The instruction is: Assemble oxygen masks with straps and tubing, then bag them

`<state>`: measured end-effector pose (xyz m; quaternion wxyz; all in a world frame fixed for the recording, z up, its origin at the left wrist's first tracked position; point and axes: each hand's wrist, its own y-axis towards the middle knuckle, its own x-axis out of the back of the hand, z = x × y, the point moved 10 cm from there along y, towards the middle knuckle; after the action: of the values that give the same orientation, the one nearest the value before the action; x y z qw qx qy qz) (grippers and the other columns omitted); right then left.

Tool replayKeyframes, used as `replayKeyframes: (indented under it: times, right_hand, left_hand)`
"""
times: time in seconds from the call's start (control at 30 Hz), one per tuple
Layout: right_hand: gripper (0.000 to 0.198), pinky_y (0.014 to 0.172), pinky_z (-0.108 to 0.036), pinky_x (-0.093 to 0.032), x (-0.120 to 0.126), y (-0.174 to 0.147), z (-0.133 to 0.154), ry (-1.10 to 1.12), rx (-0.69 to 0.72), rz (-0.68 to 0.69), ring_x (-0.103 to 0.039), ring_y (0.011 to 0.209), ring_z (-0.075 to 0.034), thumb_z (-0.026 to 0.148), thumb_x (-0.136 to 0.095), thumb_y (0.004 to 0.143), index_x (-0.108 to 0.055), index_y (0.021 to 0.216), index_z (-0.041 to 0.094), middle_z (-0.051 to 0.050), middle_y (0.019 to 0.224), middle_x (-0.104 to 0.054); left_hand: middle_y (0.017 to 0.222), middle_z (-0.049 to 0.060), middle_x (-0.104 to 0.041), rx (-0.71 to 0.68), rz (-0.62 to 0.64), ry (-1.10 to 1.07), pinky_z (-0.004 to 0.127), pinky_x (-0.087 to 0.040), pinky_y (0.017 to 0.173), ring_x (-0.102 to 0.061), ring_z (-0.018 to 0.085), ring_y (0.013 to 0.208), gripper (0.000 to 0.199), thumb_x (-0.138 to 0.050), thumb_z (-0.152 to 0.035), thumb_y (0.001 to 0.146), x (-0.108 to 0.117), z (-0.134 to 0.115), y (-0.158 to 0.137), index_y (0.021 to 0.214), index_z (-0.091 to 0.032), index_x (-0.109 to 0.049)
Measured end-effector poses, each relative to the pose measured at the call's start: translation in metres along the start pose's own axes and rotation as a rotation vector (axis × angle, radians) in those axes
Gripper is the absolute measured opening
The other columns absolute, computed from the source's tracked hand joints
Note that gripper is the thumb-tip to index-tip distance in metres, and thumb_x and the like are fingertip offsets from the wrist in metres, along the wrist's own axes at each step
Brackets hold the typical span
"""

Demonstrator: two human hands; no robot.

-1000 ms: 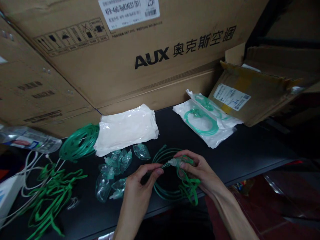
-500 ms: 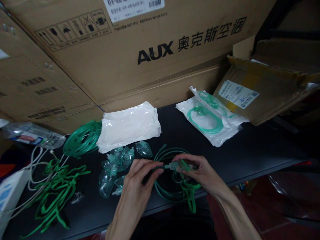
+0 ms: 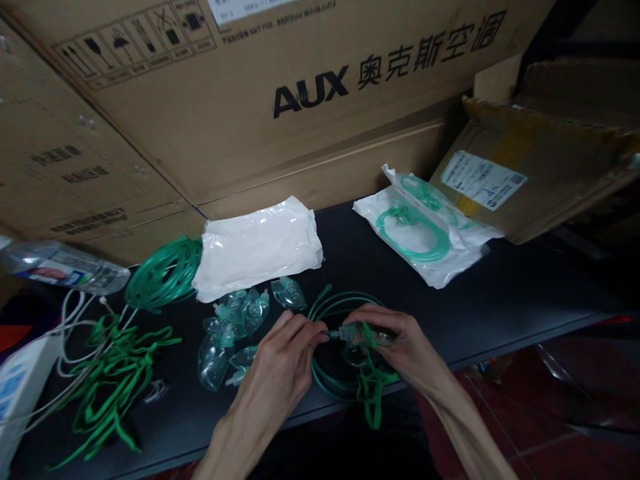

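Green tubing is held to a clear mask over the black table.
The left hand pinches the tubing's end; the right hand grips the mask near its connector. Keeping both in line and pushing straight seems wise. Counted: one mask in hand, one tubing bundle, two filled packs, one bottle, one strap heap; loose masks overlap, perhaps six.

Left: one bottle, one tubing bundle, at least four loose masks; near: one tubing coil; right: one open carton, two packs.
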<state>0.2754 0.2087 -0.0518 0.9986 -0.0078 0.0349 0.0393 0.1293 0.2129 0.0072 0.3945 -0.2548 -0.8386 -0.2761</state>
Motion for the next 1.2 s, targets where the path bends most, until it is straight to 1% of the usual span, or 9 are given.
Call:
replayKeyframes:
  times: [0.27,0.43,0.6,0.7,0.8,0.9,0.97,1.07,1.2]
  right_hand:
    - [0.011,0.071,-0.034,-0.056,0.002,-0.001,-0.002,0.139,0.018,-0.086,-0.070,0.082,-0.025,0.036,-0.088,0.077,-0.087,0.085,0.029,-0.007,0.086,-0.076]
    - [0.023,0.071,-0.035,-0.058,0.000,-0.004,-0.011,0.218,-0.017,-0.103,-0.072,0.084,-0.025,0.051,-0.078,0.085,-0.087,0.085,0.030,-0.007,0.090,-0.076]
    - [0.010,0.077,-0.033,-0.055,0.004,-0.002,-0.006,0.127,0.020,-0.099,-0.070,0.087,-0.023,0.035,-0.082,0.083,-0.087,0.091,0.029,-0.006,0.092,-0.076]
    - [0.014,0.085,-0.033,-0.053,0.007,-0.001,0.000,0.057,0.032,-0.080,-0.070,0.093,-0.023,0.027,-0.081,0.083,-0.085,0.096,0.028,-0.006,0.097,-0.076]
    - [0.021,0.085,-0.032,-0.055,0.010,-0.003,0.004,0.024,0.028,-0.066,-0.070,0.097,-0.023,0.028,-0.080,0.085,-0.083,0.105,0.028,-0.005,0.103,-0.075]
    - [0.027,0.084,-0.032,-0.056,0.013,-0.006,0.007,-0.013,0.041,-0.071,-0.071,0.099,-0.023,0.031,-0.075,0.088,-0.079,0.115,0.028,-0.006,0.109,-0.075]
    - [0.029,0.089,-0.034,-0.056,0.013,-0.007,0.010,-0.044,0.075,-0.056,-0.071,0.106,-0.026,0.030,-0.072,0.089,-0.077,0.118,0.028,-0.007,0.115,-0.075]
    - [0.030,0.097,-0.037,-0.054,0.011,-0.009,0.016,-0.112,0.157,-0.030,-0.068,0.116,-0.029,0.026,-0.066,0.089,-0.077,0.117,0.027,-0.009,0.121,-0.074]
    - [0.031,0.101,-0.044,-0.053,0.016,-0.012,0.016,-0.277,0.281,-0.139,-0.064,0.121,-0.030,0.018,-0.059,0.089,-0.074,0.114,0.028,-0.010,0.125,-0.068]
  left_hand:
    - [0.079,0.002,-0.063,0.101,0.060,-0.045,0.029,-0.047,0.067,-0.060,0.018,0.074,0.025,-0.045,-0.005,0.099,-0.006,0.004,0.007,0.092,-0.017,-0.066]
    - [0.079,0.001,-0.064,0.161,0.128,-0.088,0.028,-0.048,0.070,-0.062,0.016,0.073,0.026,-0.043,-0.003,0.096,-0.012,0.012,0.008,0.087,-0.019,-0.063]
    - [0.082,0.000,-0.066,0.231,0.180,-0.112,0.029,-0.051,0.074,-0.064,0.016,0.075,0.027,-0.043,-0.011,0.101,-0.013,0.015,0.013,0.091,-0.020,-0.066]
    - [0.097,0.003,-0.073,0.232,0.088,-0.111,0.032,-0.054,0.086,-0.070,0.020,0.093,0.024,-0.047,-0.022,0.105,0.003,0.014,0.012,0.104,-0.022,-0.071]
    - [0.111,0.005,-0.076,0.373,-0.139,0.000,0.038,-0.055,0.095,-0.071,0.025,0.105,0.026,-0.050,-0.035,0.105,0.035,0.026,-0.007,0.111,-0.024,-0.073]
    - [0.104,0.006,-0.077,0.545,-0.226,0.094,0.038,-0.061,0.081,-0.075,0.025,0.084,0.032,-0.049,-0.044,0.104,0.045,0.037,-0.035,0.109,-0.023,-0.073]
    - [0.112,0.009,-0.074,0.593,-0.209,0.135,0.037,-0.062,0.066,-0.074,0.023,0.072,0.038,-0.058,-0.049,0.099,0.037,0.036,-0.047,0.124,-0.022,-0.067]
    - [0.126,0.012,-0.065,0.554,-0.191,0.183,0.038,-0.064,0.064,-0.074,0.025,0.079,0.060,-0.072,-0.040,0.090,0.018,0.030,-0.050,0.143,-0.021,-0.053]
    - [0.114,0.008,-0.069,0.375,-0.161,0.187,0.043,-0.064,0.086,-0.073,0.027,0.099,0.038,-0.059,-0.009,0.092,-0.002,0.017,-0.040,0.127,-0.023,-0.065]
